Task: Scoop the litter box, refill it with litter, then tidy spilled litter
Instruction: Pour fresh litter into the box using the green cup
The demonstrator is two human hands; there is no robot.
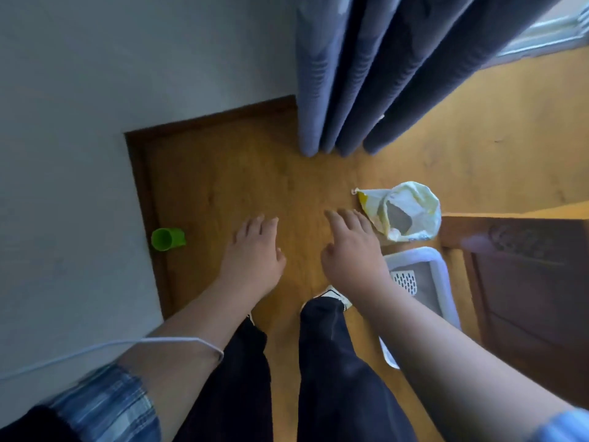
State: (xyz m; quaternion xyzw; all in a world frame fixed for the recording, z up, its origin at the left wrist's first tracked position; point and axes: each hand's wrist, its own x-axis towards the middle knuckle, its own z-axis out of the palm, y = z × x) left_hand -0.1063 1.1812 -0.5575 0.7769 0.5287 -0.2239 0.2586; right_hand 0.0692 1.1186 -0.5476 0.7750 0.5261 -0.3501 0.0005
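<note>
- Both hands hang out in front of the person, fingers loosely spread and holding nothing. The left hand (255, 250) and the right hand (350, 253) are over bare wooden floor (239, 173), which suggests no tool has been picked up yet.
- The litter box (444, 269), a pale tray, sits on the floor just to the outer side of the right hand and below its wrist. The right forearm hides its near part. It stands close against the dark wooden cabinet (526, 282), probably to keep it out of the walkway.
- A white slotted piece, likely the scoop (405, 282), lies inside the tray, just beside the right wrist. That hand seems the natural one to take it.
- The litter bag (411, 212) slumps on the floor just beyond the right fingertips. Its mouth is open and grey contents show, so it seems ready for the refill.
- A green cup (167, 239) lies on its side against the wall, well apart from the left hand on its outer side. Its use is unclear.
- The curtain (366, 74) hangs further ahead of both hands.
- A white cable (127, 344) crosses the left forearm behind the hand, and could snag when bending down.
</note>
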